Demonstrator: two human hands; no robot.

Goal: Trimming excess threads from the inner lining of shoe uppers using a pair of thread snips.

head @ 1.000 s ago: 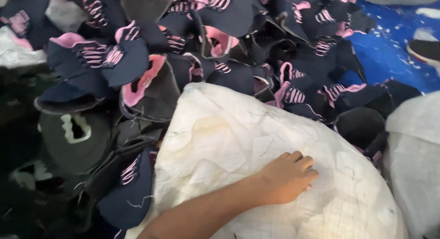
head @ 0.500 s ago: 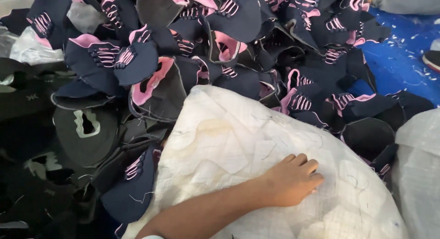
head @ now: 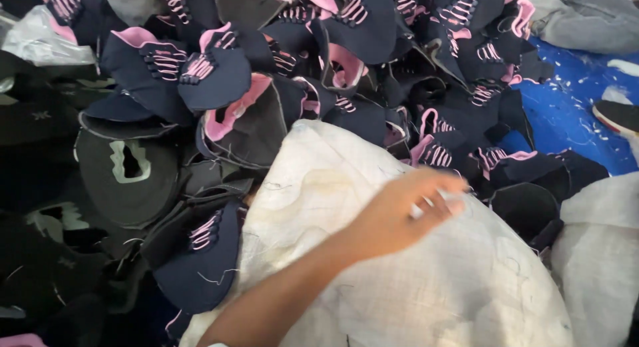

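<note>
While the left hand (head: 399,214) hung over the white woven sack (head: 426,280), its fingers (head: 442,187) were blurred by motion; they looked loosely spread with nothing gripped, though whether they touched the cloth could not be told. Forearm ran in from the bottom edge, lying across the sack. Right hand was not in view. Sack filled the lower middle, bulging and stained yellowish near its upper left. Heap of navy shoe uppers (head: 333,61) with pink linings and pink lacing lay behind and left of the sack, touching its top edge. One navy upper (head: 200,260) sat just beside the sack's left side. Dark grey cut piece (head: 126,180) with a hole lay further left. Blue tarp (head: 566,114) showed at the right, and a second white sack (head: 599,254) was at the right edge.
</note>
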